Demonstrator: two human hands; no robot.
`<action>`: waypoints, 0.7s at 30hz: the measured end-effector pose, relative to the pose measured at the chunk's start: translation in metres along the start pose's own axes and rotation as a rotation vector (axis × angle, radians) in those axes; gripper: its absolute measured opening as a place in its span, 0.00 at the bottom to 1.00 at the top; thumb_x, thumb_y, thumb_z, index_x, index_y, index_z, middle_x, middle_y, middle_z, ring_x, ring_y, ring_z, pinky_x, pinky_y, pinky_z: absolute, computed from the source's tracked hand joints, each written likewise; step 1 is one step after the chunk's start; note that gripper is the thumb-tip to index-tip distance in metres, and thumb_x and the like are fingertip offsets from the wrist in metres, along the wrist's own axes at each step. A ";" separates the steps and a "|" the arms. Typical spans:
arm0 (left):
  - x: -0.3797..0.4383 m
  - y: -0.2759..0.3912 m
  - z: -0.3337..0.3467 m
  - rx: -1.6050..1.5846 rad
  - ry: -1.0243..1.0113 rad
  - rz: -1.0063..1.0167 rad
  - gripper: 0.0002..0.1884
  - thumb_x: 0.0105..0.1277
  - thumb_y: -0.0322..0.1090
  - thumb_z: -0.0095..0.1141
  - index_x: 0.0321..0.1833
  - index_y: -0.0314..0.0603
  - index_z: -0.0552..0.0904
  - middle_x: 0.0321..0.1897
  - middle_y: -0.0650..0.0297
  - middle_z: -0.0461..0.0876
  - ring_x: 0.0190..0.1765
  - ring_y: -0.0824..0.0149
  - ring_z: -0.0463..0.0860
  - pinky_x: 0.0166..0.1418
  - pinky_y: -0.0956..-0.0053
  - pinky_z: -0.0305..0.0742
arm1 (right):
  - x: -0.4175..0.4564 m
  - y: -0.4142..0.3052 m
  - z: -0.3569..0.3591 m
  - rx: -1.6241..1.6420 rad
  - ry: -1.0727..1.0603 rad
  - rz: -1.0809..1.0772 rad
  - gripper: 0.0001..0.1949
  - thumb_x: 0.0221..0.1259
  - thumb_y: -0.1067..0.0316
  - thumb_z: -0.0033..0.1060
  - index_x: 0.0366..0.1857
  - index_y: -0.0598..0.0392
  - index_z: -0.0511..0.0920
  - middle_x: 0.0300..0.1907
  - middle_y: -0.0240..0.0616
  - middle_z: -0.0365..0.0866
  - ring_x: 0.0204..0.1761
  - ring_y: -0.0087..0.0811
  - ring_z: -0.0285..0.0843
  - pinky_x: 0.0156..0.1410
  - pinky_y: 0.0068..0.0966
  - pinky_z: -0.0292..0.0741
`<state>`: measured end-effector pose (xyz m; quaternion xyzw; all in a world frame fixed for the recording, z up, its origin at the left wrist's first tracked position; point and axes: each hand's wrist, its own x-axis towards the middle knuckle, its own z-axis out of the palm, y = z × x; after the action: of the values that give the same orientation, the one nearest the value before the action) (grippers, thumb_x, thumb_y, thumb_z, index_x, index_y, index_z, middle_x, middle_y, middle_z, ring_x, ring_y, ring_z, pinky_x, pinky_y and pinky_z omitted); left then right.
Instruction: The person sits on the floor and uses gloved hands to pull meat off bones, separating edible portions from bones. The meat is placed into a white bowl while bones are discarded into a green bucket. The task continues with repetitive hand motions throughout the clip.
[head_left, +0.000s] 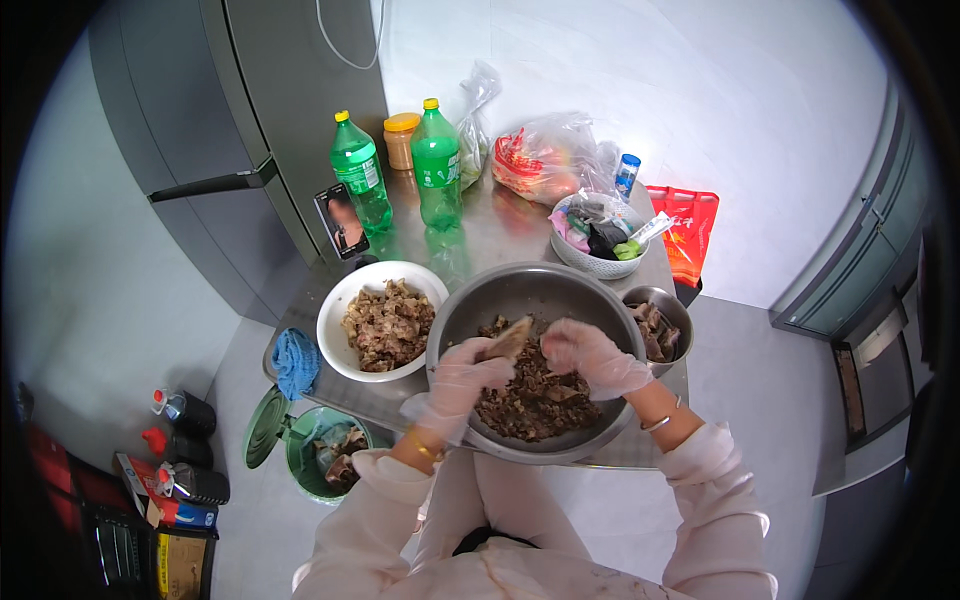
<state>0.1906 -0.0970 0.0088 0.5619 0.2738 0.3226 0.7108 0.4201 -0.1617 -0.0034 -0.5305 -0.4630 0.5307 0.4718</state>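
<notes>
A large grey metal basin stands at the table's near edge with dark shredded meat in its bottom. My left hand, in a clear plastic glove, grips a flat piece of bone or meat over the basin. Opposite it, my right hand, gloved alike, is over the basin's right half with its fingers curled in; whether they hold a scrap is blurred. Left of the basin, a white bowl holds pale meat chunks. On the right, a steel pot contains bony pieces.
Two green bottles, a phone and a yellow-lidded jar stand behind the bowl. Farther right are plastic bags and a white basket. A blue cloth lies at the left edge, above an open green bin.
</notes>
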 end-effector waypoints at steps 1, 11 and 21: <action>-0.007 0.003 -0.007 -0.035 0.031 0.015 0.15 0.60 0.27 0.59 0.50 0.32 0.78 0.36 0.63 0.81 0.39 0.72 0.82 0.48 0.79 0.78 | -0.003 0.004 0.001 -0.420 -0.094 0.051 0.11 0.61 0.64 0.62 0.39 0.60 0.77 0.34 0.38 0.80 0.36 0.32 0.80 0.44 0.28 0.79; -0.032 0.005 -0.008 -0.282 0.153 -0.152 0.15 0.62 0.26 0.59 0.51 0.35 0.73 0.42 0.60 0.78 0.44 0.67 0.83 0.50 0.75 0.82 | -0.003 0.030 0.009 -1.419 -0.197 0.080 0.11 0.49 0.66 0.65 0.36 0.60 0.81 0.29 0.46 0.81 0.37 0.42 0.84 0.45 0.35 0.79; 0.017 -0.014 0.020 -0.636 -0.048 -0.217 0.19 0.66 0.25 0.51 0.60 0.38 0.70 0.48 0.58 0.79 0.49 0.64 0.81 0.53 0.59 0.83 | 0.002 -0.034 0.041 -0.455 0.043 -0.317 0.06 0.62 0.72 0.59 0.39 0.62 0.80 0.34 0.32 0.80 0.33 0.22 0.77 0.38 0.21 0.76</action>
<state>0.2187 -0.0992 -0.0013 0.2870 0.2008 0.3009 0.8870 0.3791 -0.1548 0.0303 -0.5547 -0.6374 0.3213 0.4276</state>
